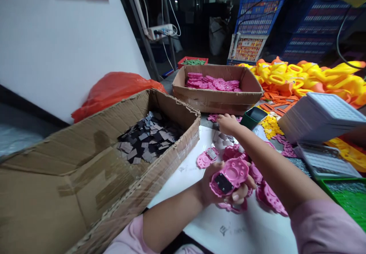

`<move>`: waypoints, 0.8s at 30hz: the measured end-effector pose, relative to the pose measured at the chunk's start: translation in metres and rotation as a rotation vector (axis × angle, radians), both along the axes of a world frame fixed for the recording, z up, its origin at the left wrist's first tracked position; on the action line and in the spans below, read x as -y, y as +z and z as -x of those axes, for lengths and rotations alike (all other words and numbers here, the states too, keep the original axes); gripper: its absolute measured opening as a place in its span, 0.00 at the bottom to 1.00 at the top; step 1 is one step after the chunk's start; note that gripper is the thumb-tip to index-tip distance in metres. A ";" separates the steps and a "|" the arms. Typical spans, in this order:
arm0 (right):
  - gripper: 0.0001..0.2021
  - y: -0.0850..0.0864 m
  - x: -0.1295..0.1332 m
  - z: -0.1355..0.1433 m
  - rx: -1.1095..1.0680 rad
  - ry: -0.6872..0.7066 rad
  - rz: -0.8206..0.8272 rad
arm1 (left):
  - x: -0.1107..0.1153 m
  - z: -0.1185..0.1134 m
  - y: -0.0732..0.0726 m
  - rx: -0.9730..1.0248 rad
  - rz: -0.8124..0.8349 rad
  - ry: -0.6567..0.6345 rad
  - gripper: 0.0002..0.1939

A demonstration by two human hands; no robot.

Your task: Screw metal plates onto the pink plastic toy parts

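Note:
My left hand [211, 185] is closed around a pink plastic shell [233, 172] with a black square plate fixed on it by small screws. The shell is held tilted, with its ridged hollow side toward me. My right hand [228, 124] is stretched out over pink pieces [213, 117] lying in front of the far cardboard box. Its fingers bend down and away, and their tips are hidden. Close to my left hand lies another pink shell [206, 158] with a silvery plate. More pink shells [270, 197] lie beneath and beside my right forearm.
A large cardboard box [177, 147] with dark square pieces [148, 138] stands at left. Behind is a cardboard box [217, 103] of pink shells. On the right are a dark green cup [253, 117], yellow parts [300, 75], a white stack [323, 113] and a green tray [345, 200].

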State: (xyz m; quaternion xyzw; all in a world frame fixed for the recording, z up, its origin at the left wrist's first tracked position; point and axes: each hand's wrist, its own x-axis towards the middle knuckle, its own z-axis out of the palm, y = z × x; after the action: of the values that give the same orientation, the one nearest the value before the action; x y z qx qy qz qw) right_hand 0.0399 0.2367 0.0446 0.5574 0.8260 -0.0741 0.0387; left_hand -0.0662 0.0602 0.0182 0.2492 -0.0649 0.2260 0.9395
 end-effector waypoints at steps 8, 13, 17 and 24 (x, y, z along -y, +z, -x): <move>0.16 0.039 0.036 -0.034 -0.694 -0.114 -0.001 | -0.001 0.002 0.001 -0.046 -0.016 0.145 0.39; 0.23 0.052 0.132 -0.063 -1.146 -0.211 0.002 | 0.005 0.004 0.010 -0.086 0.117 0.217 0.37; 0.16 0.035 0.201 -0.077 -1.380 -0.185 -0.083 | 0.010 0.002 0.016 -0.143 0.301 0.241 0.29; 0.15 -0.005 0.229 -0.082 -0.921 0.011 -0.737 | 0.016 -0.015 0.015 -0.294 0.299 0.349 0.24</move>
State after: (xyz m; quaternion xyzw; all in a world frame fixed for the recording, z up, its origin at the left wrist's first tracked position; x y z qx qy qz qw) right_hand 0.1215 0.0076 0.0397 0.4401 0.7319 -0.0164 -0.5200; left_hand -0.0510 0.0437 0.0328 0.1452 0.1500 0.3529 0.9121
